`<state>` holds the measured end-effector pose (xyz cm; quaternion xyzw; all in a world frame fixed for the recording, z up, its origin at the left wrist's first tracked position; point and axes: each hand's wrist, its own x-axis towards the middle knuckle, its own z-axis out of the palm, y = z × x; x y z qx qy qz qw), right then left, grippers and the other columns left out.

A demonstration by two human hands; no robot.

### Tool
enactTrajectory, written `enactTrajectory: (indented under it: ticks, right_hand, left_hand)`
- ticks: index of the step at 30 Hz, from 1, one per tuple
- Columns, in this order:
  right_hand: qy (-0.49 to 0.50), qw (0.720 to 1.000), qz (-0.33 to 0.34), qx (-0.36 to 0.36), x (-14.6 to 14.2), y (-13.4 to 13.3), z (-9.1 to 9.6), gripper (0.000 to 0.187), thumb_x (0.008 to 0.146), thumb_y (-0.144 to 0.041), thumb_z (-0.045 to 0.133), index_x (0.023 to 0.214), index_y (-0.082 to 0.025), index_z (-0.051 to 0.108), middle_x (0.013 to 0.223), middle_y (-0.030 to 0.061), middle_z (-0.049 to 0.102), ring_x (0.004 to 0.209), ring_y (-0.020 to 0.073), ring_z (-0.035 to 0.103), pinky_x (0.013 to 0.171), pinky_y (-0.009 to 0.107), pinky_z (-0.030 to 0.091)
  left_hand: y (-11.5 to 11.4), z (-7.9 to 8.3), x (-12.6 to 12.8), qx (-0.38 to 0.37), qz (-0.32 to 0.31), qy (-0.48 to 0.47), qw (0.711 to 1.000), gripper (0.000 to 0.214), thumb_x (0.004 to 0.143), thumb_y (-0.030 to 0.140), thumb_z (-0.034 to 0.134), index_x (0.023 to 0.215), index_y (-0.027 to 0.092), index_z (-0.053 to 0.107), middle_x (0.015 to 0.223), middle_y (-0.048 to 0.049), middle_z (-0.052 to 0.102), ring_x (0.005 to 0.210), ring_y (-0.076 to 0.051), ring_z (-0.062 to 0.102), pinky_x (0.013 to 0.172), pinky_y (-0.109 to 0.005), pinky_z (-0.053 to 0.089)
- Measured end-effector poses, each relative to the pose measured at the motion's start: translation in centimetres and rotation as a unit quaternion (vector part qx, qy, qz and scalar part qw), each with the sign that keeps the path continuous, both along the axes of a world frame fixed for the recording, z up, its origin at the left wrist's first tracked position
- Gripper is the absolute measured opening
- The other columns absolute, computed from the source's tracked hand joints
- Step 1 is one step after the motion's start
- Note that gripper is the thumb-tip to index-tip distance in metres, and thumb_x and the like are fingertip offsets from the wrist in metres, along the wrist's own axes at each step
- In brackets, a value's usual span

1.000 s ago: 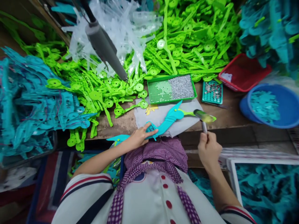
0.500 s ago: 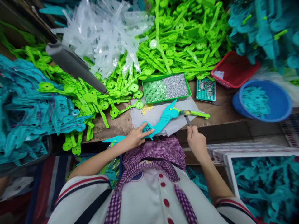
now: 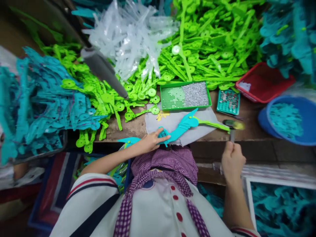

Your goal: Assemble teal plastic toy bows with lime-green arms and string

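A teal plastic part (image 3: 181, 128), shaped like a curved bird or dragon body, lies on the grey cloth (image 3: 154, 120) at the bench's front edge. A long lime-green plastic arm (image 3: 212, 123) is joined to its right end. My left hand (image 3: 151, 141) grips the part's left end, with a finger and thumb on either side of a small slotted section. My right hand (image 3: 233, 159) is closed around the handle of a small hammer (image 3: 232, 125). The hammer's head, blurred, is beside the green arm's far tip; whether they touch I cannot tell.
Behind the cloth stands a green tray (image 3: 164, 108) of small silvery rivets, beside a smaller teal tray (image 3: 237, 110). A red bin (image 3: 269, 80) and a blue bucket (image 3: 304, 121) are on the right. Lime-green parts (image 3: 204, 49), clear plastic pieces (image 3: 128, 36) and teal parts (image 3: 56, 98) are heaped around.
My right hand has swung the hammer rightward, away from the joint between teal part and green arm. My left hand keeps its grip on the teal part. The whole view has shifted slightly.
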<state>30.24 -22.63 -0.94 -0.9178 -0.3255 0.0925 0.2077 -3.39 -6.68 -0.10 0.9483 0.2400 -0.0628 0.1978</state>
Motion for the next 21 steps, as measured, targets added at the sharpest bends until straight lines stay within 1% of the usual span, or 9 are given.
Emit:
enactTrajectory:
  ticks: [4, 6, 8, 11, 13, 15, 18, 19, 21]
  right_hand:
    - [0.071, 0.987, 0.016, 0.144, -1.9, 2.1, 0.9, 0.048, 0.097, -0.066, 0.034, 0.078, -0.024, 0.044, 0.06, -0.0018, 0.049, 0.054, 0.016, 0.048, 0.056, 0.029, 0.036]
    - [0.122, 0.976, 0.058, 0.171, -4.1, 3.3, 1.2, 0.047, 0.097, -0.066, 0.036, 0.078, -0.024, 0.044, 0.057, -0.0037, 0.048, 0.051, 0.0155, 0.049, 0.056, 0.029, 0.039]
    - [0.166, 0.964, 0.106, 0.18, -6.5, 4.0, 1.3, 0.046, 0.098, -0.065, 0.037, 0.079, -0.023, 0.046, 0.057, -0.0035, 0.05, 0.051, 0.0156, 0.053, 0.059, 0.029, 0.042]
    - [0.196, 0.953, 0.163, 0.163, -9.2, 4.1, 1.1, 0.046, 0.097, -0.065, 0.038, 0.081, -0.023, 0.046, 0.061, -0.001, 0.055, 0.055, 0.0161, 0.055, 0.062, 0.029, 0.043]
    - [0.195, 0.95, 0.217, 0.111, -10.4, 4.3, 0.7, 0.047, 0.094, -0.068, 0.038, 0.081, -0.024, 0.047, 0.062, -0.0005, 0.055, 0.055, 0.017, 0.053, 0.06, 0.029, 0.04]
    - [0.202, 0.935, 0.287, 0.045, -11.5, 4.7, 0.3, 0.048, 0.092, -0.07, 0.036, 0.081, -0.025, 0.048, 0.061, 0.0002, 0.054, 0.055, 0.0185, 0.052, 0.057, 0.03, 0.037]
    - [0.221, 0.895, 0.386, -0.023, -13.6, 5.9, 0.1, 0.045, 0.094, -0.065, 0.031, 0.079, -0.025, 0.046, 0.063, 0.0024, 0.056, 0.059, 0.0205, 0.055, 0.059, 0.031, 0.036]
    - [0.216, 0.885, 0.41, -0.035, -14.3, 6.3, 0.1, 0.043, 0.094, -0.063, 0.031, 0.079, -0.025, 0.045, 0.063, 0.0027, 0.055, 0.06, 0.0209, 0.054, 0.06, 0.031, 0.036]
    - [0.186, 0.873, 0.445, -0.063, -15.7, 7.1, 0.2, 0.039, 0.094, -0.06, 0.031, 0.078, -0.026, 0.043, 0.06, 0.002, 0.052, 0.058, 0.021, 0.052, 0.06, 0.031, 0.033]
  left_hand:
    - [0.8, 0.2, 4.5, 0.038, 0.003, -0.018, 0.999, 0.067, 0.095, 0.018, 0.056, 0.155, 0.04, 0.038, 0.16, -0.0152, 0.036, 0.1, -0.026, 0.067, 0.079, -0.039, 0.057]
    - [1.4, -0.3, 6.7, 0.075, 0.007, -0.04, 0.996, 0.067, 0.094, 0.014, 0.055, 0.154, 0.04, 0.04, 0.162, -0.014, 0.036, 0.102, -0.028, 0.067, 0.082, -0.043, 0.057]
    - [1.4, -0.8, 8.0, 0.121, 0.031, -0.074, 0.989, 0.065, 0.093, 0.01, 0.055, 0.151, 0.038, 0.047, 0.16, -0.011, 0.04, 0.119, -0.033, 0.061, 0.094, -0.05, 0.053]
    - [-0.3, -1.1, 6.9, 0.165, 0.085, -0.167, 0.968, 0.052, 0.095, 0.015, 0.056, 0.145, 0.032, 0.054, 0.156, -0.0092, 0.047, 0.139, -0.032, 0.047, 0.11, -0.054, 0.043]
    - [-2.7, -1.1, 3.5, 0.172, 0.16, -0.245, 0.941, 0.043, 0.097, 0.024, 0.057, 0.14, 0.028, 0.058, 0.145, -0.0106, 0.056, 0.135, -0.026, 0.052, 0.109, -0.047, 0.046]
    - [-5.5, -1.4, -1.5, 0.182, 0.309, -0.301, 0.884, 0.037, 0.095, 0.03, 0.063, 0.132, 0.027, 0.063, 0.128, -0.0098, 0.064, 0.12, -0.023, 0.061, 0.102, -0.042, 0.051]
    - [-9.0, -2.5, -9.2, 0.175, 0.591, -0.3, 0.728, 0.035, 0.085, 0.037, 0.075, 0.116, 0.021, 0.069, 0.11, -0.0101, 0.065, 0.107, -0.024, 0.064, 0.097, -0.044, 0.053]
    - [-9.8, -3.0, -11.2, 0.134, 0.658, -0.31, 0.673, 0.039, 0.08, 0.039, 0.079, 0.112, 0.019, 0.069, 0.106, -0.0099, 0.065, 0.099, -0.023, 0.065, 0.09, -0.041, 0.055]
    - [-10.4, -4.2, -13.6, -0.014, 0.737, -0.356, 0.574, 0.043, 0.074, 0.043, 0.082, 0.105, 0.015, 0.068, 0.09, -0.0066, 0.066, 0.079, -0.018, 0.066, 0.074, -0.034, 0.056]
